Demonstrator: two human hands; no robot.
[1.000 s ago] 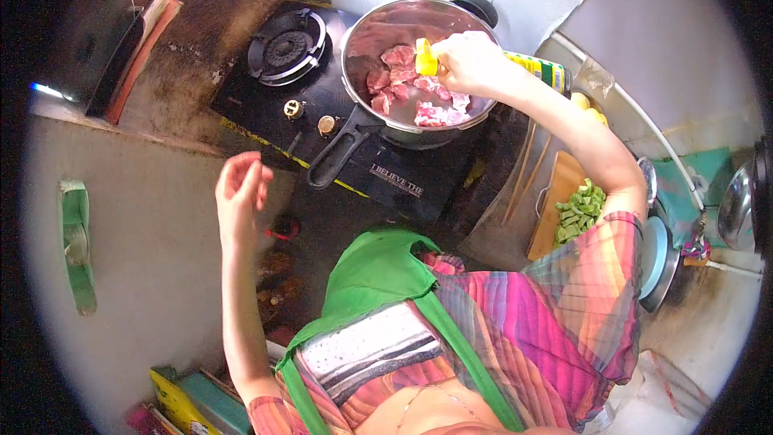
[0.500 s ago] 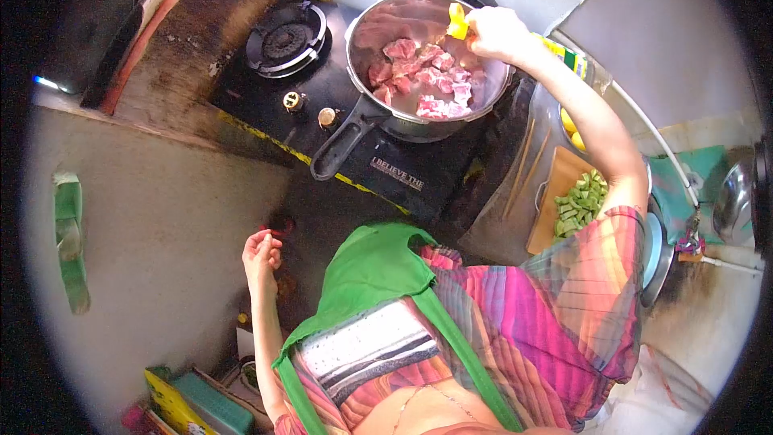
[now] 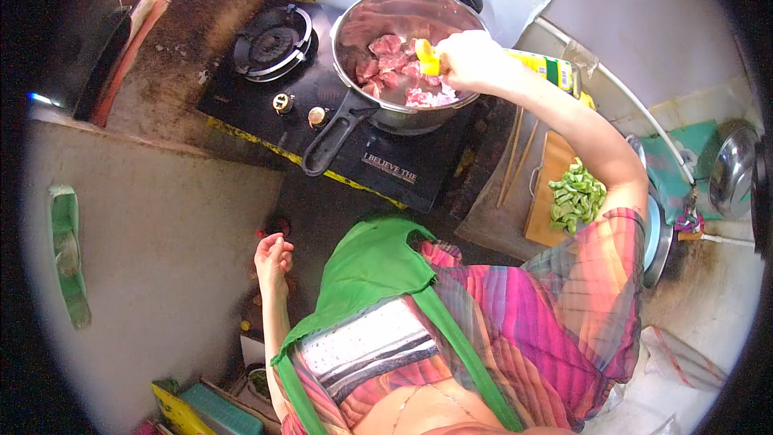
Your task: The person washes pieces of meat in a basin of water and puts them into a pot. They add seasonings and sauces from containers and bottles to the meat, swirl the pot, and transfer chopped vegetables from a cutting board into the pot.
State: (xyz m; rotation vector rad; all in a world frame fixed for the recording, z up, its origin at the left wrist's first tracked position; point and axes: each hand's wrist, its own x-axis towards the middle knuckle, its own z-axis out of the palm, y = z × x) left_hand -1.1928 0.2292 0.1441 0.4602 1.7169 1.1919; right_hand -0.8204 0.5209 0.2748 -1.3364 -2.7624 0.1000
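My right hand [image 3: 467,62] is wrapped round a bottle [image 3: 555,72] with a yellow neck and a yellow-green label. The bottle lies nearly level, its yellow neck over the pot [image 3: 342,56] and its base out to the right. Chunks of raw red meat [image 3: 390,56] lie inside the steel pot, which stands on the stove with its black handle toward me. I cannot make out any liquid leaving the bottle. Low at the left, my left hand [image 3: 274,256] hangs away from everything, fingers curled in and holding nothing.
An unused burner [image 3: 274,44] is left of the pot on the black stove [image 3: 386,165]. To the right, a wooden board [image 3: 541,221] carries chopped green vegetable pieces [image 3: 576,197], beside a pair of chopsticks [image 3: 515,163]. A metal bowl [image 3: 733,169] stands farther right.
My right hand has shifted left over the pot with the bottle, which now lies flatter and shows more of its body. My left hand has moved slightly right.
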